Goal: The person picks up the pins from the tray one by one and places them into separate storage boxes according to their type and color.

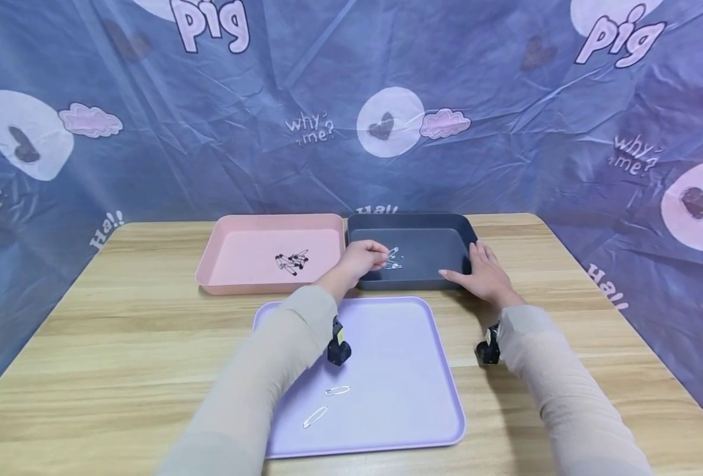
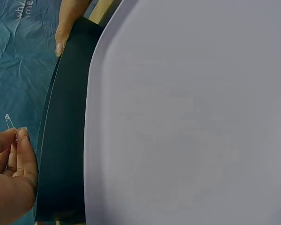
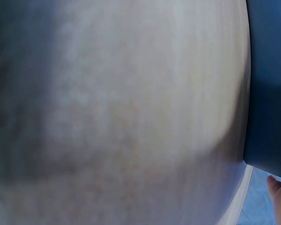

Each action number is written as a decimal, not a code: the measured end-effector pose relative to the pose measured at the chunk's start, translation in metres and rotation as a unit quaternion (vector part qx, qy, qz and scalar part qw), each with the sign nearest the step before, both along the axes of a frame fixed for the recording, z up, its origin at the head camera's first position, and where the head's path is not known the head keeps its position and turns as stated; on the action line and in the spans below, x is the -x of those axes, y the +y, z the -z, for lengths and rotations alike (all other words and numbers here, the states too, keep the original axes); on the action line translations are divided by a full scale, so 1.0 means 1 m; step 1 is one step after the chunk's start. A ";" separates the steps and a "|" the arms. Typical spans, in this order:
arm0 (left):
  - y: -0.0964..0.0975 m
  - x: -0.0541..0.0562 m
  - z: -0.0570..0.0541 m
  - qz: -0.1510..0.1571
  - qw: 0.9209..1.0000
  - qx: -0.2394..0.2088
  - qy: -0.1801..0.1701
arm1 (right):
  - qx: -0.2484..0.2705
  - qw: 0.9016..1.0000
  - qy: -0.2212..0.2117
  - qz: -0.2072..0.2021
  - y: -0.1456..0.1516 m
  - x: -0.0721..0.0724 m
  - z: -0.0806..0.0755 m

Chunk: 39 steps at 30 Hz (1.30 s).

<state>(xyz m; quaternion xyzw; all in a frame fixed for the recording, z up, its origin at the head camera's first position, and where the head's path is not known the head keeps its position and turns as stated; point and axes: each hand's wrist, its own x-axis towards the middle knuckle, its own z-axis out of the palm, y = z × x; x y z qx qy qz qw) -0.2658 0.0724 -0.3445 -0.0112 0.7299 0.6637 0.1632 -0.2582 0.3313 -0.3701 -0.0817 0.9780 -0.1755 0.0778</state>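
My left hand is over the left part of the dark tray. Between its thumb and fingertips it pinches a silver safety pin, whose upper end sticks out in the left wrist view. Several silver safety pins show in the dark tray beside the fingertips. At the tray's front right corner rests my right hand, thumb stretched along the front rim and fingers at the right side. Two more silver pins lie apart on the lilac tray: an upper pin and a lower pin.
Left of the dark tray, a pink tray holds a small heap of black safety pins. All three trays stand on a wooden table. A blue printed cloth hangs behind and along the sides.
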 end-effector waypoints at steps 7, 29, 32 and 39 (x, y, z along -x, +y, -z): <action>0.014 0.007 0.003 -0.029 0.999 -0.034 -0.011 | 0.004 1.000 0.006 0.003 0.001 -0.001 -0.002; 0.043 0.018 0.008 -0.115 0.989 -0.052 -0.081 | 0.001 1.000 0.011 -0.001 0.005 0.001 -0.001; 0.047 0.028 0.017 -0.122 0.988 -0.034 -0.086 | 0.001 1.000 0.009 -0.003 0.003 0.001 0.000; 0.067 0.112 0.135 -0.116 0.990 -0.038 -0.076 | 0.002 1.000 0.005 0.000 0.002 0.000 0.001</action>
